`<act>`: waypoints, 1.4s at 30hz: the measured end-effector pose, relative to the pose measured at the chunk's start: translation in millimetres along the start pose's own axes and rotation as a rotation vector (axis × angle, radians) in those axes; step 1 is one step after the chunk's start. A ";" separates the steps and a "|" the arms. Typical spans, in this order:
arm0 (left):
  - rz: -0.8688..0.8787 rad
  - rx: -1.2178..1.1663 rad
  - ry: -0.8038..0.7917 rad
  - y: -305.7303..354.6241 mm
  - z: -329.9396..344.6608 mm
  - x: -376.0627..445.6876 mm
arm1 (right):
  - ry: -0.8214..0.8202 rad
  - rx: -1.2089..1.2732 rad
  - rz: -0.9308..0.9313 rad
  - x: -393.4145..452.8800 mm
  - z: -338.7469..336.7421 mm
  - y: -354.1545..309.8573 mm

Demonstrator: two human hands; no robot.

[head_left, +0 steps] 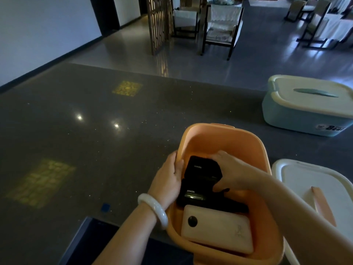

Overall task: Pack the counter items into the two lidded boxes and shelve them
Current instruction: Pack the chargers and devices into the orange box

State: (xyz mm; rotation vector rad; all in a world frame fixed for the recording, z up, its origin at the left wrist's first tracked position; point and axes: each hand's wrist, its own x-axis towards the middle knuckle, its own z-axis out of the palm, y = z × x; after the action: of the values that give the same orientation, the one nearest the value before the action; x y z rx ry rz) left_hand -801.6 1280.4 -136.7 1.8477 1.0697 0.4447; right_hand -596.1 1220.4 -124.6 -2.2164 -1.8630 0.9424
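An open orange box [206, 138] stands at the counter's near edge. Inside it lie two black power banks [200, 169] and a cream power bank [217, 228] nearest me. My right hand [229, 171] reaches into the box and grips the upper black power bank from its right side. My left hand [168, 178] holds the box's left rim, thumb over the edge. The box's white lid [305, 180] with an orange handle lies to the right on the counter. A blue box [305, 111] with its white lid on stands at the far right.
The dark speckled counter [86, 140] stretches left and ahead. A small blue object [105, 207] lies near the front edge. Beyond the counter are chairs [221, 27] and a wooden screen [158, 23] on the floor.
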 end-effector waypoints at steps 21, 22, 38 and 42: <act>-0.051 0.023 0.100 -6.6 6.3 3.5 | -0.315 0.187 0.077 11.0 10.0 11.1; -0.050 0.023 0.102 -6.6 6.3 3.2 | -0.326 0.190 0.075 10.9 9.4 11.6; -0.048 0.057 0.108 -4.0 7.3 2.9 | -0.362 0.207 0.139 3.8 13.5 7.8; -0.049 0.052 0.104 -3.7 7.5 3.3 | -0.362 0.224 0.162 2.6 11.6 7.1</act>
State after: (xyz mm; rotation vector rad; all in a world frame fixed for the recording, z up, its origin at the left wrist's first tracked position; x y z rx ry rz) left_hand -796.5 1279.7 -144.1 1.8568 1.2041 0.4921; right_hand -595.7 1217.4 -138.1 -2.1974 -1.6134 1.5882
